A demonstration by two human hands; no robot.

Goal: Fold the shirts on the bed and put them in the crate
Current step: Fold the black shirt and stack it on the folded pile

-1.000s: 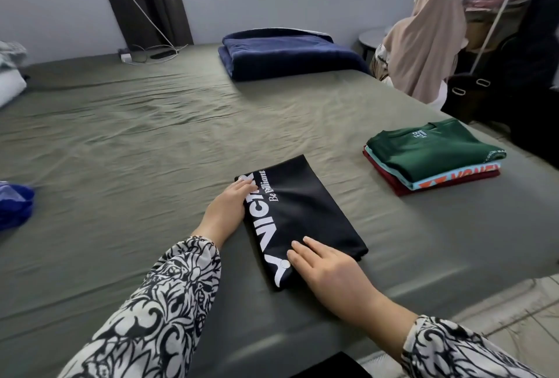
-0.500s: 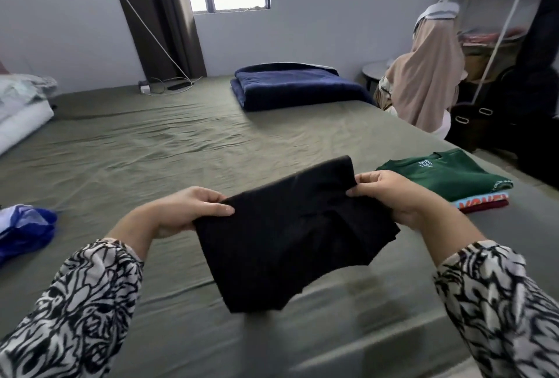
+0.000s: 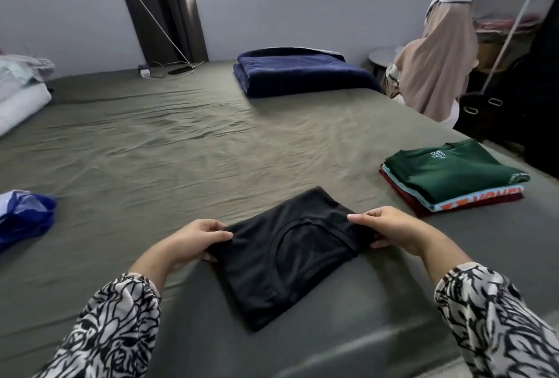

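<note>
Olive-sheeted bed [image 3: 181,141] across the frame, folded black shirt [image 3: 287,256] at lower centre, left hand [image 3: 193,240] pinching its left edge, right hand [image 3: 390,228] pinching its right edge, stack of folded shirts [image 3: 450,176] at right.

Folded shirt [image 3: 290,253] on bed [image 3: 181,148], shirt stack [image 3: 450,178] right

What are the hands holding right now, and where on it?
Both grip the folded black shirt lying on the bed: left hand pinches its left edge, right hand its right edge beside the collar.
</note>
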